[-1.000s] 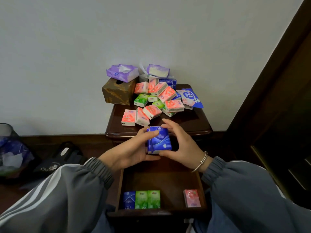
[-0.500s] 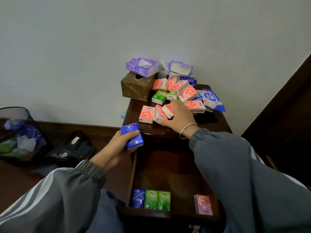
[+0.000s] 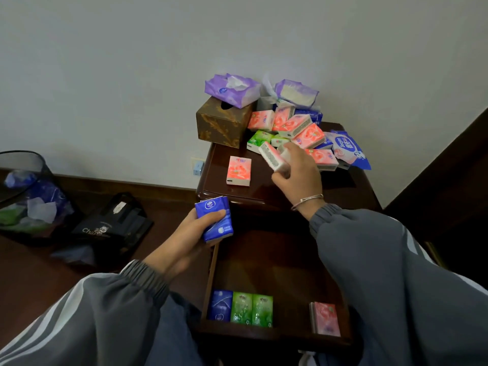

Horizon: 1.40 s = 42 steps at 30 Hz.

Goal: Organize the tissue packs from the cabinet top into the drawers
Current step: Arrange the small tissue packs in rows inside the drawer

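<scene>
Head view: blue packs (image 3: 215, 220) were held in the left hand (image 3: 188, 235) beside the drawer (image 3: 277, 262), a pink pack (image 3: 272, 157) in the right hand (image 3: 299, 177) above the cabinet (image 3: 261, 192). They were judged light, squashy, slick; best pinched across the sides

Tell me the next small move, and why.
Probably lower the right hand into the drawer and set its pink pack beside the pink stack at front right. The pack is already lifted off the cabinet top, and packs in the drawer sit grouped by colour.
</scene>
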Tool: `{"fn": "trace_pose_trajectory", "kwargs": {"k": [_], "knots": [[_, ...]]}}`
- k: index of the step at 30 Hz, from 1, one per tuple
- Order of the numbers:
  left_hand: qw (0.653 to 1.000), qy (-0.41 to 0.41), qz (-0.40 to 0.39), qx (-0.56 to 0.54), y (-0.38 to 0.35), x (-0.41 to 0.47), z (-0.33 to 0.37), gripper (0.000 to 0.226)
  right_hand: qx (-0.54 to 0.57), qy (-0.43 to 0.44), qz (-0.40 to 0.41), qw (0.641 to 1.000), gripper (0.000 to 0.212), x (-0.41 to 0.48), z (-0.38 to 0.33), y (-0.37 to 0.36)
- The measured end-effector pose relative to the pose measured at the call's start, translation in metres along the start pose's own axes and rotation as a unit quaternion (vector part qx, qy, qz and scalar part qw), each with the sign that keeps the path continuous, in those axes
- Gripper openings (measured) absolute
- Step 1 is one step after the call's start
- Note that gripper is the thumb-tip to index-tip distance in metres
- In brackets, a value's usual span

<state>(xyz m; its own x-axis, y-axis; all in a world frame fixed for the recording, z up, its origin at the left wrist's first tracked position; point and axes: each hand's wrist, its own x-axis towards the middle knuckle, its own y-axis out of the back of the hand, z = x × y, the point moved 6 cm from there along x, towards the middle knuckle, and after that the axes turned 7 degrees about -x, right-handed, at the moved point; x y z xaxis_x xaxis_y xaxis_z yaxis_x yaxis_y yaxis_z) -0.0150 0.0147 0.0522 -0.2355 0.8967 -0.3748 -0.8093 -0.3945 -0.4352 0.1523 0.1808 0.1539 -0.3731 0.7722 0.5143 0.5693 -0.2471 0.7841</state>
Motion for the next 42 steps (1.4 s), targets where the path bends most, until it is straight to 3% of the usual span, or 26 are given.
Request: {"fn": "trace_pose_trajectory", "kwargs": {"k": [2, 5, 7, 9, 12, 16, 19, 22, 24, 29, 33, 37, 40, 42], "knots": [[1.000, 0.009, -0.008, 0.000, -0.002, -0.004, -0.007, 0.066, 0.046, 0.036, 0.019, 0.998, 0.059, -0.016, -0.004, 0.023], [0.999, 0.034, -0.018, 0.009, 0.000, -0.014, -0.024, 0.064, 0.063, 0.085, -0.014, 0.994, 0.064, -0.062, -0.004, 0.054], [0.998, 0.065, -0.017, 0.008, 0.001, -0.021, -0.042, 0.063, 0.077, 0.084, -0.079, 0.990, 0.063, -0.105, 0.006, 0.066], [0.994, 0.113, -0.008, 0.004, 0.002, -0.026, -0.066, 0.061, 0.075, 0.043, -0.198, 0.976, 0.061, -0.149, 0.023, 0.061], [0.980, 0.199, 0.017, 0.018, 0.000, -0.029, -0.105, 0.051, 0.025, -0.020, -0.356, 0.934, 0.052, -0.204, 0.052, 0.032], [0.961, 0.273, 0.037, 0.031, -0.006, -0.026, -0.144, 0.024, -0.059, -0.054, -0.410, 0.909, 0.051, -0.229, 0.086, -0.026], [0.960, 0.272, 0.059, 0.026, -0.006, -0.022, -0.157, 0.020, -0.114, -0.016, -0.417, 0.902, 0.058, -0.239, 0.101, -0.074], [0.961, 0.264, 0.078, 0.030, -0.002, -0.022, -0.163, 0.021, -0.127, 0.034, -0.523, 0.842, 0.062, -0.271, 0.110, -0.111], [0.961, 0.259, 0.089, 0.036, 0.004, -0.023, -0.165, 0.027, -0.076, -0.007, -0.565, 0.822, 0.058, -0.283, 0.119, -0.116], [0.964, 0.250, 0.086, 0.030, 0.007, -0.020, -0.167, 0.043, 0.008, -0.094, -0.560, 0.823, 0.029, -0.274, 0.140, -0.112], [0.968, 0.238, 0.078, 0.029, -0.001, -0.014, -0.169, 0.047, 0.034, -0.164, -0.498, 0.851, 0.037, -0.269, 0.147, -0.116], [0.965, 0.240, 0.091, 0.044, 0.005, -0.014, -0.171, 0.053, -0.030, -0.134, -0.540, 0.830, 0.057, -0.275, 0.145, -0.136], [0.967, 0.231, 0.092, 0.048, 0.010, -0.013, -0.171, 0.053, -0.104, -0.051, -0.582, 0.805, 0.036, -0.278, 0.141, -0.145], [0.968, 0.229, 0.093, 0.051, 0.014, -0.011, -0.171, 0.054, -0.135, -0.019, -0.581, 0.803, 0.037, -0.273, 0.143, -0.141]]}}
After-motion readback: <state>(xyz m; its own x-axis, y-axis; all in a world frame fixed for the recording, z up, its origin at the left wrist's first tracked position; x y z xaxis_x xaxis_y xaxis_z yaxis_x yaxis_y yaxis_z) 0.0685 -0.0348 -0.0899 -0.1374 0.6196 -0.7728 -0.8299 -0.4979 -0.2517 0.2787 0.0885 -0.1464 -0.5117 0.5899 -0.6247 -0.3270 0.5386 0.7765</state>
